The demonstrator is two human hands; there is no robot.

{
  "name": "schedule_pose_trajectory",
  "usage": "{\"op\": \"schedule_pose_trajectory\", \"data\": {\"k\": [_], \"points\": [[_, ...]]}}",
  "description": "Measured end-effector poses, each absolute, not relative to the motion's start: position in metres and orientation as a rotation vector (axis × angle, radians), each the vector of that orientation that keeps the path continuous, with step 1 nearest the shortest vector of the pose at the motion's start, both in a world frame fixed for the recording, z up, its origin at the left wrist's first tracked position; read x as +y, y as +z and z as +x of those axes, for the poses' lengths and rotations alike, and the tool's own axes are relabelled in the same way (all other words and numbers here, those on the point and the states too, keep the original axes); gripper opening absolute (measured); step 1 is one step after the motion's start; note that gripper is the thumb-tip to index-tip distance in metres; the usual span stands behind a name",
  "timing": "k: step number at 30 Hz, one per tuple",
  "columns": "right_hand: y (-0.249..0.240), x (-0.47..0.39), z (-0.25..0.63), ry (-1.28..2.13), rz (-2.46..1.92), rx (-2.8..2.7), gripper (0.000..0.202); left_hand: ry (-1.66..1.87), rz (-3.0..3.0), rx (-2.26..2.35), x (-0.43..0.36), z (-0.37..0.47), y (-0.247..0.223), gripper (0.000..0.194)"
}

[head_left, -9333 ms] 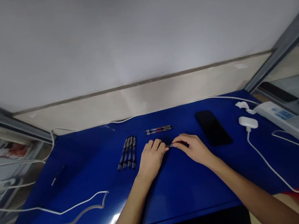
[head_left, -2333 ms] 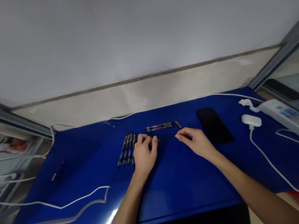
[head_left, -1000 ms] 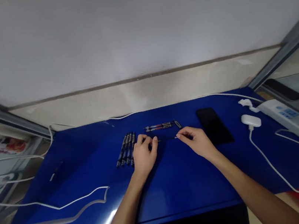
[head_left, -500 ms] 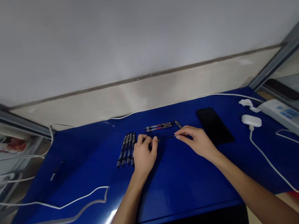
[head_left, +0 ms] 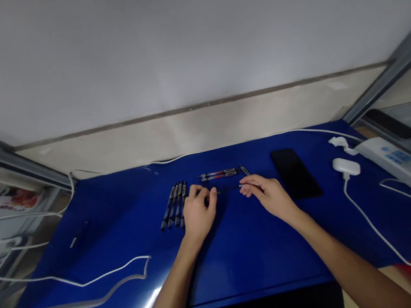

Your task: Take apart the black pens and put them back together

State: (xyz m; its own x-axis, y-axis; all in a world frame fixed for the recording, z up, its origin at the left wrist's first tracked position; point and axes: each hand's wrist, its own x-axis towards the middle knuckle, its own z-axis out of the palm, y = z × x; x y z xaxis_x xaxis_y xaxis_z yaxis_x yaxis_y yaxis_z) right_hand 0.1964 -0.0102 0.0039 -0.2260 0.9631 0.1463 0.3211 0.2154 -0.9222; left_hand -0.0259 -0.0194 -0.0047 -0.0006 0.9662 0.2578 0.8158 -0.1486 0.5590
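Observation:
My left hand (head_left: pixel 198 213) rests on the blue table (head_left: pixel 243 251), its fingers closed around a dark pen barrel. My right hand (head_left: pixel 268 196) pinches the far end of a thin refill (head_left: pixel 229 189) that stretches between the two hands. Just left of my left hand lies a row of several dark pens (head_left: pixel 174 205). Two pens with red markings (head_left: pixel 218 174) lie side by side beyond my hands, with a small dark pen part (head_left: pixel 244 170) at their right end.
A black phone (head_left: pixel 295 172) lies right of my right hand. Farther right are a white earbud case (head_left: pixel 346 166) on a white cable (head_left: pixel 375 231) and a white device with blue buttons (head_left: pixel 404 165). White cable loops (head_left: pixel 93 284) lie at the left.
Since 9.3 s ago my hands have drawn apart, exposing the thin refill, and a small dark part now lies beside the red-marked pens. In the last second my right hand barely shifted.

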Motion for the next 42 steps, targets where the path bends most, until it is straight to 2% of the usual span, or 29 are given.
{"op": "schedule_pose_trajectory", "data": {"k": [3,10,20,27,34,39,42], "points": [[0.0073,-0.0109,0.1955,1.016,-1.243,-1.714,0.017,0.891,2.031,1.858,-0.0198,-0.0257,-0.0050,0.039],[0.0141,-0.0142,0.1927,0.931,-1.380,-1.830,0.030,0.901,2.055,1.830,-0.0202,-0.0251,-0.0043,0.040],[0.0081,-0.0117,0.1932,0.926,-1.340,-1.774,0.012,0.883,2.056,1.841,-0.0200,-0.0251,-0.0045,0.039],[0.0115,-0.0131,0.1933,0.912,-1.414,-1.799,0.036,0.894,2.055,1.842,-0.0197,-0.0255,-0.0058,0.039],[0.0088,-0.0112,0.1936,0.904,-1.343,-1.783,0.016,0.889,2.045,1.842,-0.0203,-0.0253,-0.0041,0.040],[0.0088,-0.0129,0.1940,0.963,-1.370,-1.778,0.033,0.893,2.047,1.851,-0.0203,-0.0255,-0.0049,0.040],[0.0105,-0.0136,0.1934,0.948,-1.360,-1.774,0.027,0.880,2.065,1.854,-0.0203,-0.0256,-0.0057,0.039]]}}
